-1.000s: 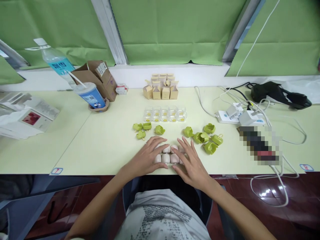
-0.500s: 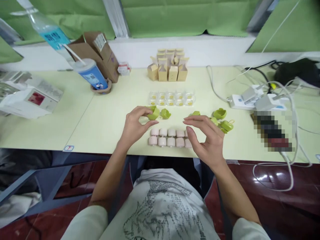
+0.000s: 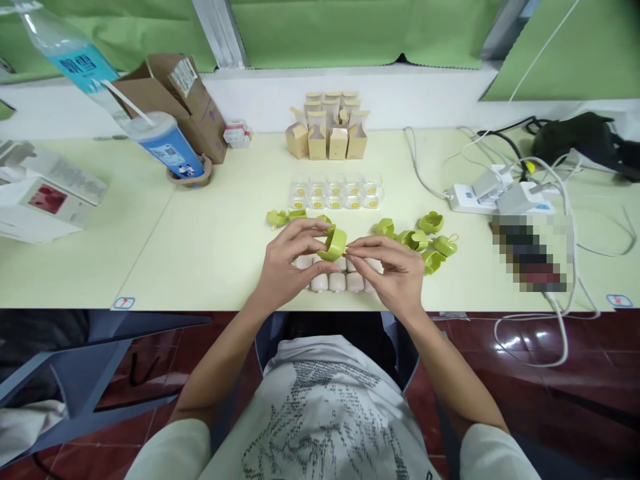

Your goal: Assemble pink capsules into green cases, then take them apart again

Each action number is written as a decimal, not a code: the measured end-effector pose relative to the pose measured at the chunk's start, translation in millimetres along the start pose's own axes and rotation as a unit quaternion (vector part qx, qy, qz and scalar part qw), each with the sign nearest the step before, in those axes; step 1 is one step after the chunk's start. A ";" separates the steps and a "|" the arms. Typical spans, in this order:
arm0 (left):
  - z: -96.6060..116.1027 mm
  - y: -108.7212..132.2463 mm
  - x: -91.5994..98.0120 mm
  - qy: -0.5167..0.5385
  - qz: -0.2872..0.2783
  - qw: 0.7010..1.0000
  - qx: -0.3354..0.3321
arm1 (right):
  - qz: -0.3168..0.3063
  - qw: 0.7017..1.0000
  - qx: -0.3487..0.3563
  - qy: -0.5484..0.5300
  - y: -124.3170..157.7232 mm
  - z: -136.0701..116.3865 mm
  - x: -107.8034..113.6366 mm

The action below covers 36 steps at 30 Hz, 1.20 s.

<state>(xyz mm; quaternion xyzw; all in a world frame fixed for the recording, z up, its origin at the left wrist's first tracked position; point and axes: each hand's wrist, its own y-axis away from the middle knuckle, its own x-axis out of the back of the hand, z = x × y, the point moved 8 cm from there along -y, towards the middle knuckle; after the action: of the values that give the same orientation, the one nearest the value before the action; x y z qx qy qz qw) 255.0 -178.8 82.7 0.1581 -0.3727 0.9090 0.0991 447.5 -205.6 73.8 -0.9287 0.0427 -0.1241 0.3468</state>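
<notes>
A row of clear little cases (image 3: 336, 193) on the table (image 3: 215, 253) each holds something yellow. Behind them stand small open cardboard boxes (image 3: 325, 137); their insides cannot be seen. The left hand (image 3: 285, 267) grips a glossy green cup-shaped piece (image 3: 334, 243) above the table's near edge, and the right hand (image 3: 395, 273) pinches its right rim. Rounded pink blocks (image 3: 336, 283) lie partly hidden beneath both hands. More green pieces (image 3: 423, 239) lie scattered just beside them.

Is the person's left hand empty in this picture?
No: the left hand grips a green shell between thumb and fingers, above the pink pieces on the table.
</notes>
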 end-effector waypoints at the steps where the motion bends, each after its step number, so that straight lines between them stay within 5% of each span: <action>1: -0.2 0.0 -1.3 0.006 -0.005 1.000 0.005 | 0.006 1.000 -0.002 0.002 0.1 0.2 1.3; 20: -17.6 6.7 -8.2 0.076 -0.010 0.994 0.074 | 0.013 1.000 0.008 0.022 2.1 -8.0 0.0; 30: -19.3 3.9 -14.9 0.143 -0.085 0.982 0.088 | -0.111 0.985 -0.063 -0.113 -7.7 13.7 -2.2; 36: -26.3 5.2 -20.4 0.185 -0.094 0.970 0.123 | -0.176 0.981 -0.037 -0.078 -6.1 8.0 -4.2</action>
<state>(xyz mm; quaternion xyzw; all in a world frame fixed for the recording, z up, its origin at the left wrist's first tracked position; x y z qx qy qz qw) 266.9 -165.1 54.3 0.0325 -0.2166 0.9480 0.2310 445.4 -195.2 71.2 -0.9409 -0.1435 -0.1085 0.2868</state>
